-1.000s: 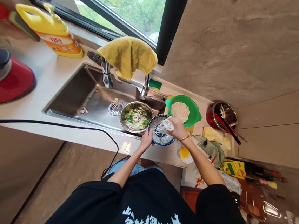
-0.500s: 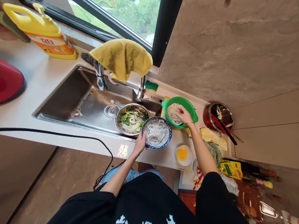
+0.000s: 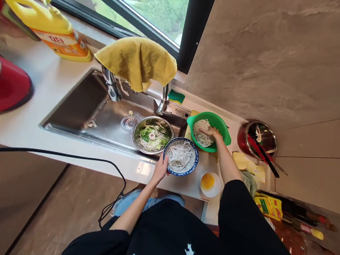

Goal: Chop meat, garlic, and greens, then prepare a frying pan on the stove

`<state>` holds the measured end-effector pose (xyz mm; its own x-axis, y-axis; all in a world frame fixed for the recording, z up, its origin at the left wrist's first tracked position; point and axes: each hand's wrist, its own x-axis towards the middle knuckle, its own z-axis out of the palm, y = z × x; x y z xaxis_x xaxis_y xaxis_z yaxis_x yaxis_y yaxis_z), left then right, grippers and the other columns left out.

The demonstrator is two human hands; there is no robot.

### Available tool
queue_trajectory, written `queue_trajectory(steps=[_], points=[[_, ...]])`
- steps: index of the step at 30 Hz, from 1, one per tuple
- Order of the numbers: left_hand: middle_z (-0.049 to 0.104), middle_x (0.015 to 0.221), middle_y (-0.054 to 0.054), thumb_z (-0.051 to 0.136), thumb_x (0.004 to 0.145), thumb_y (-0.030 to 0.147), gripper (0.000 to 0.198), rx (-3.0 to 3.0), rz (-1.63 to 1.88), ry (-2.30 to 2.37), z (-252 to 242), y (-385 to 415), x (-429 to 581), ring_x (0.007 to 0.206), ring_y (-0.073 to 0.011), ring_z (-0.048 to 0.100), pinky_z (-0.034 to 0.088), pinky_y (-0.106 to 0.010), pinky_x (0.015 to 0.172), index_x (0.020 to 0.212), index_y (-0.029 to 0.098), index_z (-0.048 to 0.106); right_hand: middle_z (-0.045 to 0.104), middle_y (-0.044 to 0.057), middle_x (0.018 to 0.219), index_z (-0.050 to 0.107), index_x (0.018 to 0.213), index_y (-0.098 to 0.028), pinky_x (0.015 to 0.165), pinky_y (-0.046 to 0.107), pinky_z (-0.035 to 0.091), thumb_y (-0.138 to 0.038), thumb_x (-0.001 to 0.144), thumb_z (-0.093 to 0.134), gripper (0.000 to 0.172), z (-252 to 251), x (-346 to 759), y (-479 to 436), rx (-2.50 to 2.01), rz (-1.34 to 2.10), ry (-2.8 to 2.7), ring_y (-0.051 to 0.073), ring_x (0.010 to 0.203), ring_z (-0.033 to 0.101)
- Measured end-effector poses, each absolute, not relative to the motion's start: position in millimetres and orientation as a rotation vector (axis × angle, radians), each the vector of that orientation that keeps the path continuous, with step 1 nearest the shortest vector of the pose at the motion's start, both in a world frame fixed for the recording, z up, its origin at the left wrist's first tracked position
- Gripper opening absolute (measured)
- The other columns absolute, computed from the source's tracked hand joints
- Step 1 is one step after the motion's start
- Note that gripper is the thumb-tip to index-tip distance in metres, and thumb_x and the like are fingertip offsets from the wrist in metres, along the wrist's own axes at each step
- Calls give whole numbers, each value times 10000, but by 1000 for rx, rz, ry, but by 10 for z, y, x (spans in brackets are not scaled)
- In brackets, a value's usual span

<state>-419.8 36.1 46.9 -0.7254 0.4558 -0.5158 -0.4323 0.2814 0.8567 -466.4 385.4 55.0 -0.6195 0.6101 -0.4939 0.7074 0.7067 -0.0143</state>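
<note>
My left hand [image 3: 160, 169] grips the near rim of a blue-patterned bowl [image 3: 193, 168] that holds white noodles [image 3: 180, 157] and stands on the counter's front edge. My right hand [image 3: 210, 131] reaches into a green colander [image 3: 225, 132] behind it, fingers curled down into the noodles [image 3: 201, 136] there. A steel bowl of greens and sprouts [image 3: 153, 134] sits in the sink [image 3: 99, 110] just left of the blue bowl.
A small white dish of yellow egg [image 3: 210, 183] stands right of the blue bowl. A red pot with chopsticks [image 3: 259, 138], cloths and packets crowd the right. A yellow cloth [image 3: 138, 61] hangs over the tap. A yellow jug [image 3: 49, 30], red appliance [image 3: 2, 86] and black cable [image 3: 65, 156] lie left.
My right hand dropped a clump of noodles into the blue bowl, then moved back to the green colander and now digs into its noodles. My left hand kept holding the bowl.
</note>
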Motion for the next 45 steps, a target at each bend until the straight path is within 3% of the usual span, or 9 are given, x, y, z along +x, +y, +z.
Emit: queue_trajectory(steps=[4,6,12,18,25,30,38,45], points=[[516,536,42,336,892,528,596,12,1563,1799,497,429,-4196,360,-110,501,409,-211,345,1369,173,300,283,230,1406,184,1422,-106,989,431,320,-656,443,732,1250,434,-4553,3723,908,-283,2383,371,1265,307],[516,532,43,338,893,523,598,11,1561,1793,510,448,-4196,362,-114,506,411,-212,344,1375,172,290,267,237,1406,129,1427,-101,989,435,323,-601,396,783,1320,389,-4521,3651,903,-234,2444,378,1269,286],[511,549,49,339,890,528,585,29,1575,1772,519,435,-4193,354,-102,503,411,-206,330,1355,175,305,443,201,1263,360,1299,-118,897,397,407,-468,486,794,986,358,-4578,3544,1025,-213,2503,331,1152,441],[497,539,51,336,888,537,571,39,1574,1783,504,378,-4204,355,-102,499,405,-206,329,1313,156,350,461,196,1259,367,1307,-124,866,348,427,-453,609,714,846,364,-4591,3533,1140,-236,2507,292,1107,497],[509,557,46,378,872,542,579,-12,1614,1771,488,294,-4243,365,-104,505,396,-201,326,1307,159,364,602,146,1145,558,1177,-175,816,318,469,-311,685,635,515,510,-4530,3663,1179,-288,2711,246,979,602],[507,571,42,393,869,535,552,-8,1646,1760,526,275,-4304,357,-100,497,390,-205,326,1262,148,414,675,106,1004,630,1052,-167,801,333,482,-254,661,613,401,922,-4485,3833,1149,-328,2899,239,889,629],[491,532,48,380,870,543,539,25,1611,1784,516,305,-4353,357,-114,510,386,-205,331,1232,150,450,689,94,917,642,963,-139,792,373,477,-220,607,622,366,1745,-4492,3890,1045,-413,3133,253,831,625],[548,570,23,369,870,552,558,66,1585,1814,532,339,-4345,360,-114,514,388,-208,342,1272,172,436,684,70,821,639,897,-149,742,363,478,-232,577,645,330,2138,-4477,3815,1063,-486,3241,232,747,618]])
